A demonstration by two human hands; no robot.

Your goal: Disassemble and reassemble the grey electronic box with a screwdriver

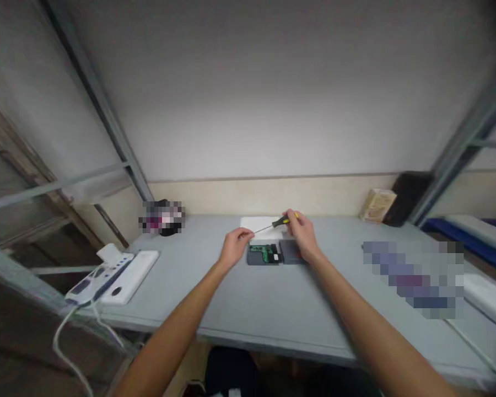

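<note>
A screwdriver (279, 222) with a black and yellow handle is held by its handle in my right hand (301, 231). Its thin shaft slants down to the left, and the fingers of my left hand (236, 242) are pinched at the tip. Whether they hold a small part there is too small to tell. Beneath the hands lies an opened grey device (263, 258) with a green circuit board showing. Touching or close to its right side is a dark grey flat piece (291, 253), partly covered by my right hand. A white sheet (264, 222) lies behind them.
On the grey table (273, 314), a power strip (103, 275) with white cables and a white box (134, 275) are at the left. A small box (378, 205) and a dark object (407, 196) stand back right. Blurred items lie at the back left and right.
</note>
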